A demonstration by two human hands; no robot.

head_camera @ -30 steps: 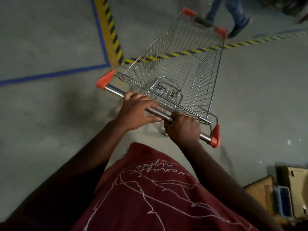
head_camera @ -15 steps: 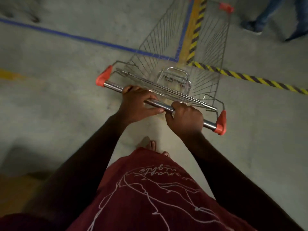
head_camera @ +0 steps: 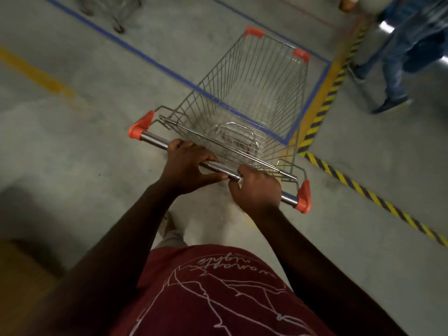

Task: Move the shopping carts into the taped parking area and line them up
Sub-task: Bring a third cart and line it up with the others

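Note:
An empty wire shopping cart [head_camera: 244, 98] with orange corner caps stands in front of me on the concrete floor. My left hand [head_camera: 186, 167] grips its metal handle bar [head_camera: 155, 140] left of the middle. My right hand [head_camera: 257, 191] grips the same bar near the right orange end cap. The cart's basket sits over the blue tape line [head_camera: 135, 50] that outlines the parking area, with the front half inside the taped corner. A second cart [head_camera: 116, 10], blurred, stands inside the blue outline at the top left.
Yellow-black hazard tape [head_camera: 324, 103] runs along the right side of the blue outline and on across the floor to the lower right. A person in blue jeans [head_camera: 397, 59] walks at the upper right. A faded yellow floor line [head_camera: 36, 71] lies at left.
The cart has swung round and rolled forward: its basket now crosses the blue tape into the outlined corner. Both hands keep the same hold on the handle. The walking person has shifted right.

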